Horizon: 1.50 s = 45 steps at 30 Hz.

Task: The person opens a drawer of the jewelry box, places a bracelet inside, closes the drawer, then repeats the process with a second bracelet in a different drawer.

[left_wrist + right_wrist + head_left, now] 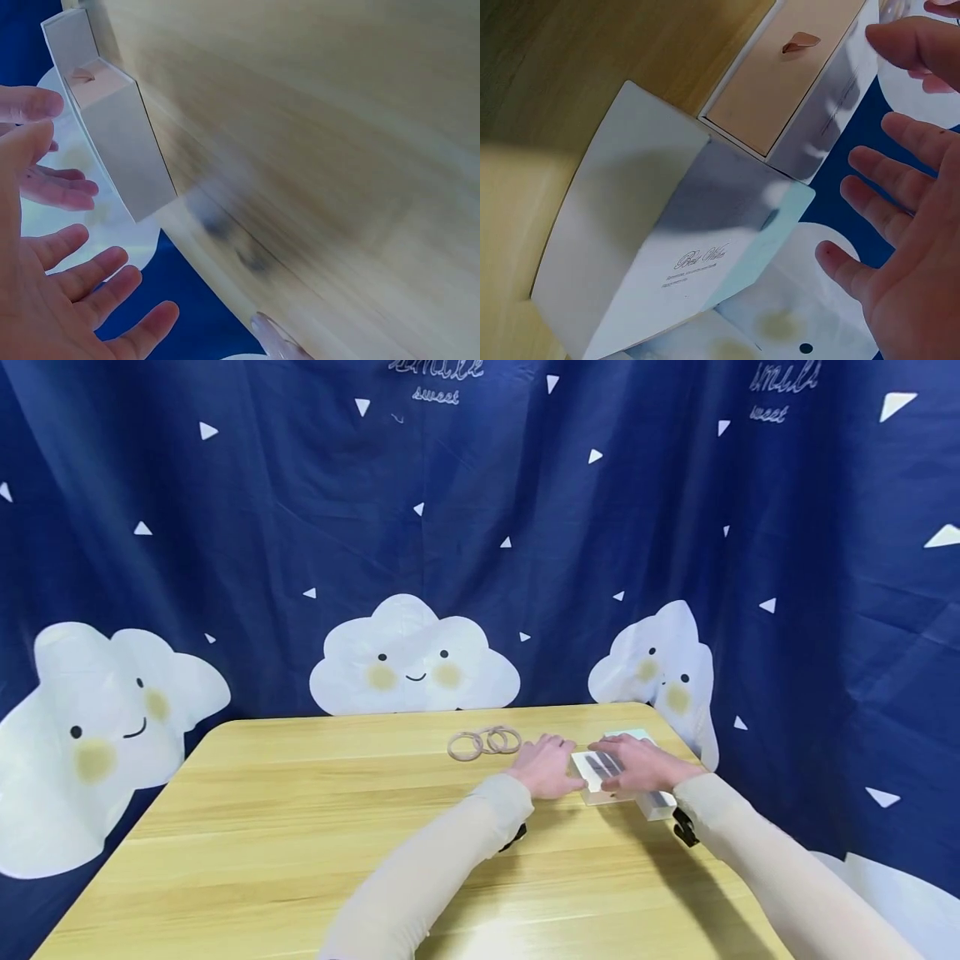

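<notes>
At the right of the table, my left hand (546,767) is beside the left end of a white box (600,795), fingers spread. My right hand (641,764) reaches over the boxes in the head view, its fingers loosely extended. The right wrist view shows a white box with a peach panel (757,97) and a small ribbon tab (802,40). Against it lies a white and mint box (686,240) with script lettering. In the left wrist view, the open left hand (82,300) is apart from the white box (131,154), which has a pinkish end.
Three thin pinkish-brown rings (483,742) lie overlapping on the wooden table (300,827), left of my left hand. The table's right edge runs close by the boxes. Behind hangs a dark blue curtain (465,560) printed with clouds.
</notes>
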Each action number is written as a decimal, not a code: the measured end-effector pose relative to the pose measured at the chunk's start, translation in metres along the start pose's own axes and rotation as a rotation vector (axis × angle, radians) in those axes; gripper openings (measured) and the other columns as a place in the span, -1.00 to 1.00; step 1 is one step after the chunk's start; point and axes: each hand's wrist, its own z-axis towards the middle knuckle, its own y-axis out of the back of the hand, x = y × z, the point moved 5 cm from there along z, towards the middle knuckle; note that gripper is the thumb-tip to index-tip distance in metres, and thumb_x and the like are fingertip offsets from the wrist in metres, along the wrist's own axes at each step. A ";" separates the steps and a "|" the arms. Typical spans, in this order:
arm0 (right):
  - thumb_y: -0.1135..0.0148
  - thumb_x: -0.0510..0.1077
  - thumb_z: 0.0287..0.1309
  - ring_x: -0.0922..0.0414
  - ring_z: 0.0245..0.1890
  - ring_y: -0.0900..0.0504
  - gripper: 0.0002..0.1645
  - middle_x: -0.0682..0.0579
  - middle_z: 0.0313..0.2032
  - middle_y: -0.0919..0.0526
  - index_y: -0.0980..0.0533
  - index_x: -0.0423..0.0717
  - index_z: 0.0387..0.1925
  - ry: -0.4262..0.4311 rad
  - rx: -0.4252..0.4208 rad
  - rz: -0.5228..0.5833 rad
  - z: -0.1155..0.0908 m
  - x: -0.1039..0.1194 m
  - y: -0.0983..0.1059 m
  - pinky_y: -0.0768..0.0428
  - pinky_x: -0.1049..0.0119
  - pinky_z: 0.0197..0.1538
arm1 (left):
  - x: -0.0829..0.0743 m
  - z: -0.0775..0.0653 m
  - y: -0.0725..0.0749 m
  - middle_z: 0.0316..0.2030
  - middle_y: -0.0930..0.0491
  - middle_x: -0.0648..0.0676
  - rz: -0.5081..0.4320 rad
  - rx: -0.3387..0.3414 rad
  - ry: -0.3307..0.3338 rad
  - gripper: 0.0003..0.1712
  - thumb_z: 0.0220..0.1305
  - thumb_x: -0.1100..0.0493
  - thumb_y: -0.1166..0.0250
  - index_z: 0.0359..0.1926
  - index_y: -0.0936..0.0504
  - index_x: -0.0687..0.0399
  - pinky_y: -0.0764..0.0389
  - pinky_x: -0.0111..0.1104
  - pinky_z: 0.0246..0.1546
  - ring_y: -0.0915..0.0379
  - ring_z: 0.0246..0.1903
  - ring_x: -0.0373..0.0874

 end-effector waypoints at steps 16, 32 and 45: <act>-0.56 -0.09 -0.19 -0.34 0.33 -0.38 0.02 -0.38 0.34 -0.41 -0.39 -0.09 0.40 -0.016 0.100 -0.029 0.004 0.000 -0.007 -0.40 -0.42 0.19 | -0.016 0.014 -0.017 0.22 -0.51 -0.08 -0.014 0.072 0.017 -0.10 0.15 -0.45 -0.30 0.41 -0.40 -0.18 -0.52 -0.14 0.13 -0.39 0.22 -0.16; -0.51 -0.07 -0.15 -0.33 0.39 -0.30 0.02 -0.35 0.39 -0.35 -0.35 -0.17 0.41 -0.055 0.147 -0.035 0.008 -0.006 -0.013 -0.32 -0.43 0.25 | -0.014 0.021 -0.029 0.18 -0.53 -0.11 -0.007 0.105 0.050 -0.20 0.20 -0.44 -0.26 0.32 -0.47 -0.15 -0.53 -0.18 0.12 -0.40 0.19 -0.19; -0.57 -0.02 -0.13 -0.33 0.35 -0.35 0.10 -0.30 0.37 -0.40 -0.29 -0.19 0.45 -0.062 0.165 -0.032 0.007 -0.006 -0.013 -0.37 -0.43 0.20 | -0.016 0.018 -0.026 0.12 -0.56 -0.11 -0.003 0.059 0.035 -0.21 0.17 -0.45 -0.30 0.27 -0.51 -0.12 -0.58 -0.22 0.04 -0.43 0.13 -0.21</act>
